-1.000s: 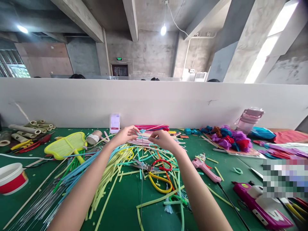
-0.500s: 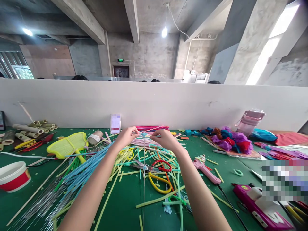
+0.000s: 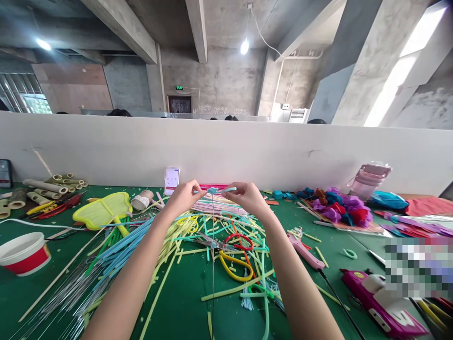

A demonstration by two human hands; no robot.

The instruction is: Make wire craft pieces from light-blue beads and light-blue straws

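Note:
My left hand (image 3: 186, 197) and my right hand (image 3: 248, 197) are raised over the middle of the table, each in a pinch. Between them is a small light-blue fuzzy piece (image 3: 213, 191), apparently pipe cleaner, at the top of a thin wire stem (image 3: 213, 293) running down towards me. A light-blue strip end (image 3: 229, 189) shows at my right fingertips. My left fingertips close on the other side of the piece. Below the hands lie red-handled scissors (image 3: 242, 242) and a yellow-handled tool (image 3: 235, 267), among pale yellow and mint pipe cleaners (image 3: 184, 236).
Blue pipe cleaners (image 3: 130, 250), a yellow net-like paddle (image 3: 102, 211), bamboo pieces (image 3: 44, 189) and a paper cup (image 3: 24, 255) are left. A phone (image 3: 171, 181) leans on the white partition (image 3: 247, 151). Right are a pink glue gun (image 3: 304, 252), a magenta power strip (image 3: 385, 302) and a bottle (image 3: 370, 179).
My right hand has shifted slightly, and the light-blue strip end at its fingertips now shows more clearly. Both hands stay around the blue piece. The view has shifted a little.

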